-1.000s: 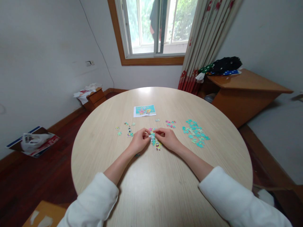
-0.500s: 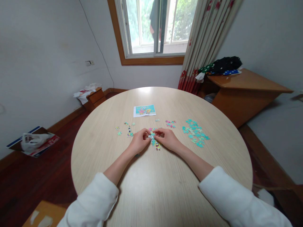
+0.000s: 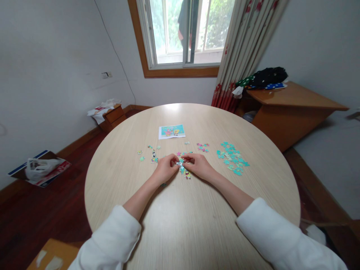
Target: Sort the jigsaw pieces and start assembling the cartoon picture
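My left hand (image 3: 167,167) and my right hand (image 3: 198,165) meet at the middle of the round table, fingertips close together. Between them are joined jigsaw puzzle pieces (image 3: 181,168), teal and white, with a yellow cartoon figure piece (image 3: 187,174) at the lower right. Each hand's thumb and fingers pinch at the edges of these pieces; my fingers partly hide them. A pink piece (image 3: 179,153) lies just beyond the fingertips. One dark piece (image 3: 163,185) sits beside my left wrist, partly covered.
A picture card (image 3: 172,131) lies farther back on the table (image 3: 180,225). Loose teal pieces (image 3: 233,157) are spread at the right, pink pieces (image 3: 203,147) nearer the middle. Several mixed pieces (image 3: 153,154) lie left of my hands. A wooden desk (image 3: 292,97) with cloths stands behind right.
Both hands have stayed nearly in place, with only slight finger shifts. The puzzle pieces between them have moved very little.
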`<state>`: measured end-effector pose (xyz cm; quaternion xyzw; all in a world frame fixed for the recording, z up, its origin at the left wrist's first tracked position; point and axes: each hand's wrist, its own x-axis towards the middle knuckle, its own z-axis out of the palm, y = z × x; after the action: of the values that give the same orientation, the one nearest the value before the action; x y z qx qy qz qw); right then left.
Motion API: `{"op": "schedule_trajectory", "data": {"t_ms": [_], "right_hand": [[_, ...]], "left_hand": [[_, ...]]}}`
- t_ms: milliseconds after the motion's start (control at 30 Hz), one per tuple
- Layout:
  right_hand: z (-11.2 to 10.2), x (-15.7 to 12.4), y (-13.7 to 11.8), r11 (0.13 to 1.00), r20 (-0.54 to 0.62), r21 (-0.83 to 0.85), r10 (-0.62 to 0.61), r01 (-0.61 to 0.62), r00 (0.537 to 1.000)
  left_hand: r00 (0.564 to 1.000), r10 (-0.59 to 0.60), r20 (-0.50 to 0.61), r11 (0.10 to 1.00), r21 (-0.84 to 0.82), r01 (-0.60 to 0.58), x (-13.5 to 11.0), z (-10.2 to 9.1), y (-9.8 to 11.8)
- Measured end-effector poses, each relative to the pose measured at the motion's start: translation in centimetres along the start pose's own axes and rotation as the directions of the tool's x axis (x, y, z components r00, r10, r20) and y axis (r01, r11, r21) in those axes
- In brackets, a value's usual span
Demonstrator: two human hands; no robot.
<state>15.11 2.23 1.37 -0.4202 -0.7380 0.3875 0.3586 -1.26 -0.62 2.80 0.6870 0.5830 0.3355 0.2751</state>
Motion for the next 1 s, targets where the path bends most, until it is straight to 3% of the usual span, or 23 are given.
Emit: {"op": "schedule_trajectory", "data": {"t_ms": [733, 1000], "right_hand": [[-0.4, -0.1, -0.8, 0.946, 0.014, -0.31, -0.095, 0.095, 0.995], [-1.9, 0.2, -0.8, 0.938, -0.097, -0.332, -0.143, 0.103, 0.985]], "left_hand": [[0.999, 0.041, 0.003, 0.965, 0.26, -0.04, -0.2, -0.4, 0.1], [0.974, 0.215, 0.064, 0.942, 0.248, -0.225, -0.7, -1.4, 0.5]]}}
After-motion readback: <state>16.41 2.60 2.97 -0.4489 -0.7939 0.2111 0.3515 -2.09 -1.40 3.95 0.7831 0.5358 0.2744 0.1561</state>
